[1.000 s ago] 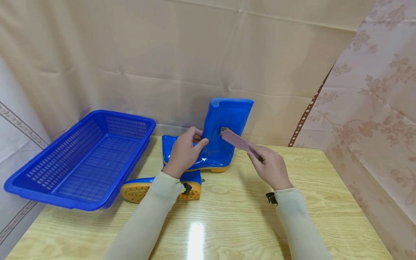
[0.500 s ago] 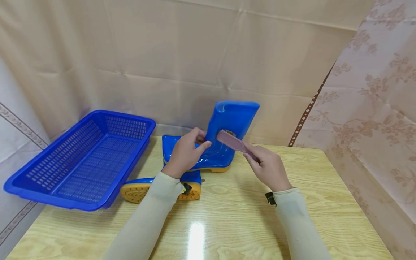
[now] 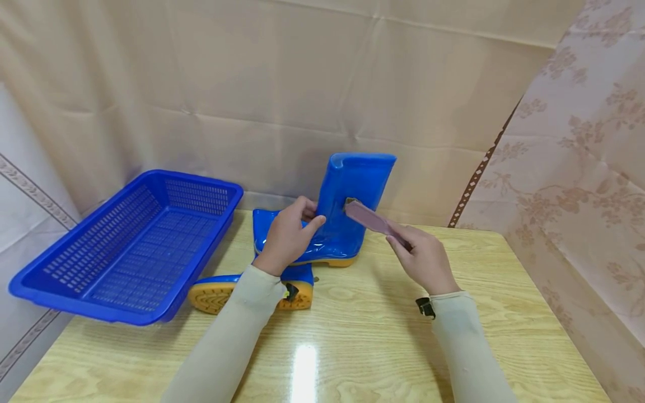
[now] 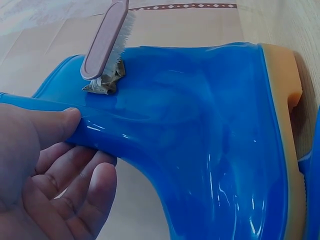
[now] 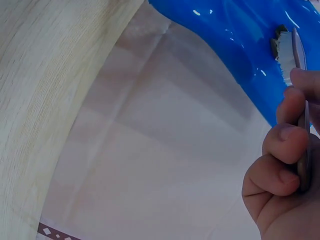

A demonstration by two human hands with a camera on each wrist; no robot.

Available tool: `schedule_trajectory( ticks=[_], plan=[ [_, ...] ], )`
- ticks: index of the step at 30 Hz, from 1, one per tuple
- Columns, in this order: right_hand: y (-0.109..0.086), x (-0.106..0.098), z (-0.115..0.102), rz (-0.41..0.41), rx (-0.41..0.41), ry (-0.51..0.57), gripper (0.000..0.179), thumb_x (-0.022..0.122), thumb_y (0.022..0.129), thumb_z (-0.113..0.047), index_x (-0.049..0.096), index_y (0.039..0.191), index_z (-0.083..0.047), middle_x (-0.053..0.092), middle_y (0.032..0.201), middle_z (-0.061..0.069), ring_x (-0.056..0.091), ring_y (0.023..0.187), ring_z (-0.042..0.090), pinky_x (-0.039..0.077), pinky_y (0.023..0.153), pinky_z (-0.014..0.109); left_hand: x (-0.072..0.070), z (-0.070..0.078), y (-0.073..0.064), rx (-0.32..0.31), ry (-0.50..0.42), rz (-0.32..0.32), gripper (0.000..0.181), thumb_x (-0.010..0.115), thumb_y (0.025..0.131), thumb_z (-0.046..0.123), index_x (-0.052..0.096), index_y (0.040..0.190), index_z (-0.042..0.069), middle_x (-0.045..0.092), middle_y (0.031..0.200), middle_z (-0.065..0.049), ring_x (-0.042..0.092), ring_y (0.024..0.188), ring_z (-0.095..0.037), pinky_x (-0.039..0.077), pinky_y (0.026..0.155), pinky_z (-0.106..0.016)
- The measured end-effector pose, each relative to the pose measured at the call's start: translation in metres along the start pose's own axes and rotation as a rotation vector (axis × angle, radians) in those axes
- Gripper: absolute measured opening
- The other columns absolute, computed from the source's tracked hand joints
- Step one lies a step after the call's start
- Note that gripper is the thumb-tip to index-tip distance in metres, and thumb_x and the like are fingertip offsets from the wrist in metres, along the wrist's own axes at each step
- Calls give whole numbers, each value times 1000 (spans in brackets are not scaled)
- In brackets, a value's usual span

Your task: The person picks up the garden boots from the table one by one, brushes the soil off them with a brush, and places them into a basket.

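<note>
A blue rain boot (image 3: 347, 184) with an orange sole stands on the table, its shaft leaning slightly right. My left hand (image 3: 289, 232) pinches the front edge of the shaft, thumb on the near side and fingers (image 4: 97, 187) behind. In my right hand (image 3: 425, 257) is the handle of a pinkish scrub brush (image 3: 368, 217). Its white bristles (image 4: 120, 45) meet a dark, crumpled-looking patch (image 4: 107, 82) on the boot's side. The right fingers (image 5: 280, 175) curl round the handle. A second boot (image 3: 211, 296) lies on its side in front, sole facing me, partly hidden by my left sleeve.
A blue slotted plastic basket (image 3: 201, 263) stands at the left of the wooden table (image 3: 363, 347). Beige cloth (image 3: 252, 112) hangs close behind the boots, and a flowered cloth (image 3: 594, 184) at the right. A dark patch (image 3: 290, 292) sits on the lying boot's sole.
The brush moved left and across the shaft, then back up to the right. The boot's shaft tipped right and came back. My left hand kept its grip.
</note>
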State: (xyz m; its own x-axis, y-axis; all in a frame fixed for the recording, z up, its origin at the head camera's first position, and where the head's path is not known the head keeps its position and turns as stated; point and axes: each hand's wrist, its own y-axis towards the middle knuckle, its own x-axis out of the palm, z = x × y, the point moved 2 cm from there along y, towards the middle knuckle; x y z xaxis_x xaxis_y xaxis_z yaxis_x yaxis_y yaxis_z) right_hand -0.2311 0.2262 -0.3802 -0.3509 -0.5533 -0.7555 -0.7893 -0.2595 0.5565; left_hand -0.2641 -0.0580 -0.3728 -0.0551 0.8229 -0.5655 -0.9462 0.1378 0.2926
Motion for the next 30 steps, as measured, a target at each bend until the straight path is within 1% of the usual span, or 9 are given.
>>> schedule_trajectory(
  ticks=[7, 10, 14, 18, 19, 21, 24, 26, 30],
  plan=[
    [-1, -4, 6, 14, 25, -4, 33, 73, 98, -13, 73, 130, -10, 61, 72, 0, 42, 53, 10, 33, 47, 26, 0, -1, 1, -14, -3, 9, 26, 66, 103, 34, 60, 121, 16, 69, 114, 0, 65, 107, -20, 57, 93, -44],
    [-1, -5, 7, 32, 15, -1, 33, 74, 96, -12, 73, 129, -10, 60, 70, 0, 43, 52, 11, 33, 47, 26, 0, -1, 1, -22, -2, 5, 26, 66, 102, 34, 60, 120, 16, 69, 115, 0, 65, 108, -20, 57, 94, -45],
    [-1, -7, 6, 92, -37, 14, 33, 75, 94, -10, 75, 127, -9, 63, 73, 0, 43, 54, 8, 33, 48, 24, 0, 1, 1, -22, -2, -2, 26, 66, 103, 34, 60, 121, 16, 69, 115, 0, 65, 108, -21, 57, 94, -44],
    [-1, -7, 2, 138, -118, 50, 35, 77, 90, -5, 75, 125, -7, 67, 78, 0, 43, 55, 6, 32, 49, 20, 0, 3, 0, -7, 3, -18, 26, 66, 102, 34, 60, 121, 16, 69, 115, 0, 66, 108, -20, 57, 94, -44],
    [-2, -6, 0, 134, -139, 59, 36, 77, 90, -4, 75, 125, -7, 67, 77, 0, 43, 55, 6, 32, 49, 19, 0, 3, 0, 0, 3, -25, 26, 66, 102, 34, 60, 121, 16, 69, 115, 1, 66, 108, -19, 57, 94, -44],
    [-1, -4, -3, 117, -183, 62, 38, 78, 89, -3, 74, 127, -8, 71, 84, 1, 45, 57, 6, 34, 51, 19, 0, 3, -1, 13, 4, -39, 26, 66, 102, 33, 60, 121, 17, 69, 115, 1, 65, 109, -19, 57, 95, -44],
    [0, 1, -5, 84, -215, 27, 41, 79, 91, -5, 73, 130, -10, 76, 93, 5, 49, 60, 6, 38, 52, 22, 0, 4, -2, 31, 2, -54, 26, 66, 102, 33, 60, 121, 17, 69, 115, 2, 65, 110, -18, 56, 97, -45],
    [0, 3, -5, 70, -207, -5, 40, 78, 92, -8, 72, 132, -10, 77, 95, 6, 49, 59, 7, 39, 52, 25, 0, 3, -2, 35, 4, -57, 26, 65, 102, 34, 60, 122, 17, 69, 116, 2, 65, 111, -18, 56, 97, -45],
    [-1, 4, -4, 58, -136, -23, 36, 77, 94, -11, 73, 130, -11, 71, 83, 2, 43, 54, 7, 35, 49, 25, 0, 2, -1, 31, 1, -40, 26, 65, 103, 34, 60, 122, 17, 69, 116, 1, 65, 110, -19, 56, 96, -45]
  ],
)
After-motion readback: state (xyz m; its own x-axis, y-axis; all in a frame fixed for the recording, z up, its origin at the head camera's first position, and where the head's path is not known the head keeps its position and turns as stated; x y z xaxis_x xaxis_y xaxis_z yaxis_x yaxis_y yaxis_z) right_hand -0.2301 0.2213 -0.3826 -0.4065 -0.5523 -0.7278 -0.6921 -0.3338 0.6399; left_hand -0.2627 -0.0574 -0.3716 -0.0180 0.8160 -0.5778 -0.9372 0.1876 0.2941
